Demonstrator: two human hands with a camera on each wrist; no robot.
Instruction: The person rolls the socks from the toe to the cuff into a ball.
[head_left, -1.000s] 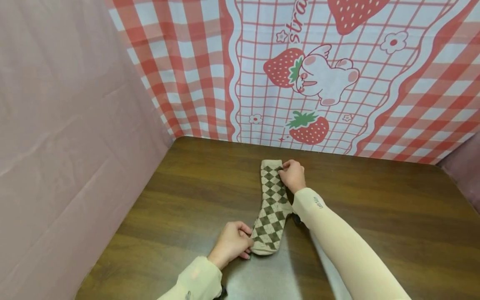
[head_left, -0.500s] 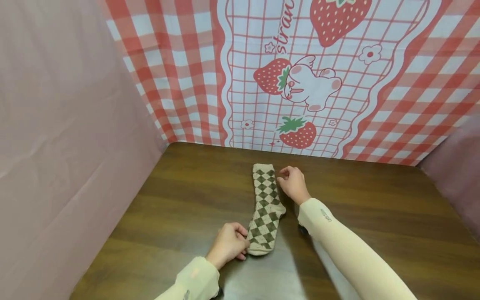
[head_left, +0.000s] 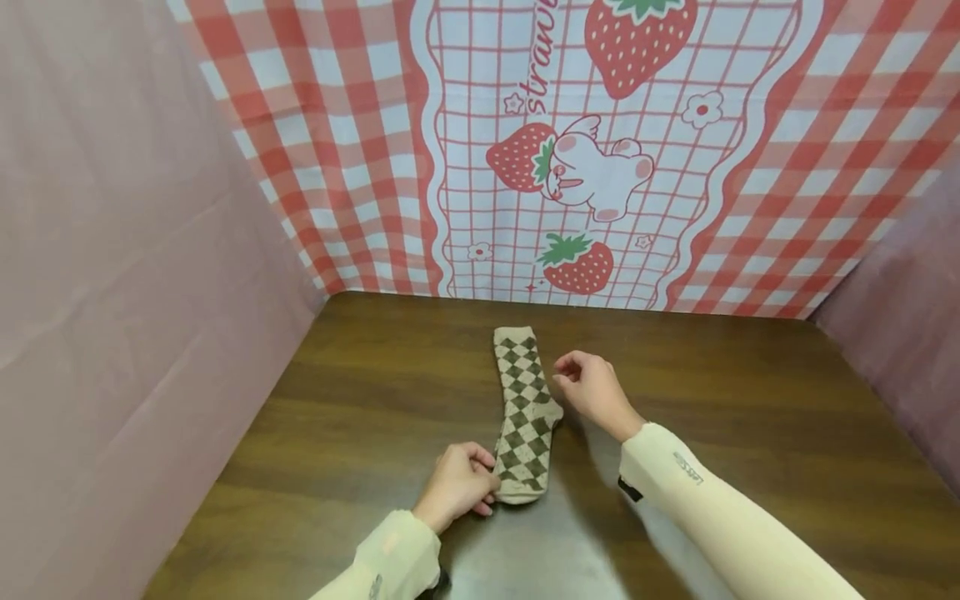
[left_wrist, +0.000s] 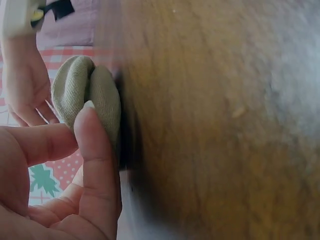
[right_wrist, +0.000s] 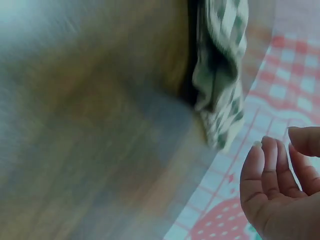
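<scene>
A beige sock [head_left: 522, 417] with dark green diamonds lies flat on the wooden table [head_left: 375, 392], cuff toward the back and heel to the right. At its toe, my left hand [head_left: 456, 483] pinches the left edge between thumb and fingers. The left wrist view shows the plain toe [left_wrist: 75, 92] as two rounded layers side by side, with the thumb tip against it. My right hand [head_left: 596, 393] hovers just right of the sock's leg, apart from it, fingers loosely bent with nothing between them. In the right wrist view, the sock's side [right_wrist: 222, 85] shows a fold near the heel.
A red-and-white checked curtain [head_left: 360, 167] with strawberry prints hangs behind the table's back edge. Pink cloth walls stand on the left [head_left: 150, 250] and right [head_left: 892, 333]. Both forearms wear cream sleeves [head_left: 720, 508].
My right hand has let go of the sock near its cuff and drawn away to the right and nearer. The left hand stays at the toe. The head view has shifted slightly.
</scene>
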